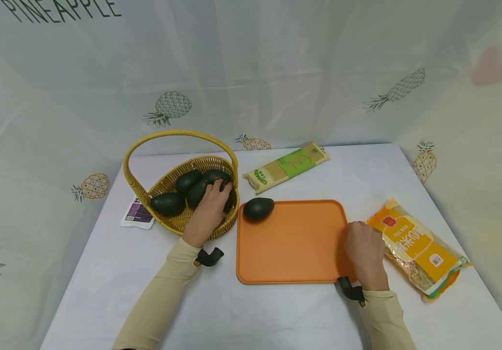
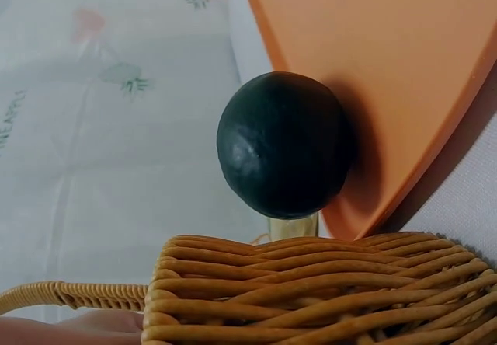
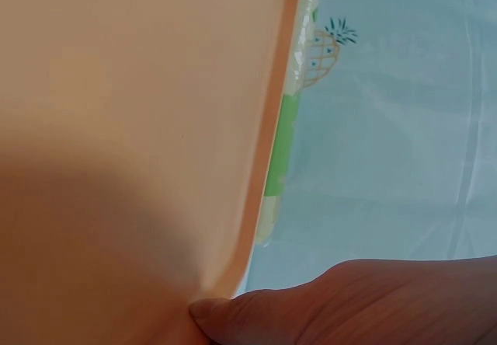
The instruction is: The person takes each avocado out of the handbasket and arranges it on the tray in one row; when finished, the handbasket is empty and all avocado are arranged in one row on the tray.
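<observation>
In the head view, my left hand [image 1: 209,209] reaches into a yellow wicker basket [image 1: 176,226] with a tall handle. Its bent fingers grip a dark green avocado [image 1: 230,201] at the basket's right side, partly hidden by the hand. Several more avocados [image 1: 169,204] lie around it. One single avocado [image 1: 258,209] sits on the far left corner of an orange tray [image 1: 292,248]; the left wrist view also has this avocado [image 2: 283,147] beyond the basket rim. My right hand [image 1: 366,253] holds the tray's right edge, with the thumb [image 3: 233,318] over its rim in the right wrist view.
Behind the tray lies a long green and tan packet [image 1: 287,167]. An orange and yellow bag [image 1: 419,248] rests right of my right hand. Part of a purple and white packet [image 1: 138,214] shows beside the basket's left side. A pineapple-print cloth hangs behind the table.
</observation>
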Demonstrator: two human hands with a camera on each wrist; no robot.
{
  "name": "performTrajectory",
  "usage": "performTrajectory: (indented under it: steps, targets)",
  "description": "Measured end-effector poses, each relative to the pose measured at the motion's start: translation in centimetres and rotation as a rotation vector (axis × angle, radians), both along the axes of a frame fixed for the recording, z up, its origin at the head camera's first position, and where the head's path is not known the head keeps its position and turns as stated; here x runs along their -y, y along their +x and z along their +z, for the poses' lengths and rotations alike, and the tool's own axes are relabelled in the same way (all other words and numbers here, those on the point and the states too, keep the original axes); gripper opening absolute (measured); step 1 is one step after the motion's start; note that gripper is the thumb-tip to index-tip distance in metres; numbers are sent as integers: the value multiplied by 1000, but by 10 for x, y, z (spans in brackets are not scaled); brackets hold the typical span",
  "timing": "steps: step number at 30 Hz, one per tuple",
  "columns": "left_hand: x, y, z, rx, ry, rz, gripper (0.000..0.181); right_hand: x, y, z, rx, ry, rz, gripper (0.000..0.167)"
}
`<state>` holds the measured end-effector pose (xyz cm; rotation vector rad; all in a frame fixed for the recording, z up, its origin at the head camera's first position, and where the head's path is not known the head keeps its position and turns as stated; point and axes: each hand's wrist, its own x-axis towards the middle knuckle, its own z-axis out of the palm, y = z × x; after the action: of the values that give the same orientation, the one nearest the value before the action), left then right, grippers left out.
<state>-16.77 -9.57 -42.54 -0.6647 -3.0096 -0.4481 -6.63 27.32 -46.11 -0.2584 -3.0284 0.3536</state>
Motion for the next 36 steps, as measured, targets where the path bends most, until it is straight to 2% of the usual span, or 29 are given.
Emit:
performTrajectory:
  steps: [7,13,24,31,36]
  targets:
    - [1,2,0,-21,-9,-18,76,0,-2,-1,9,-5,-9,16]
    - [4,8,1,1,19,-32,78,0,-2,-2,10,0,-9,16]
    - [1,4,9,31,-20,18,83,0,-1,-2,1,-9,-2,15]
    - [3,7,11,10,6,17,84,0,-1,0,6,-8,1,15]
    - [4,10,15,-35,9,1,85,1,-1,1,15,4,3,15]
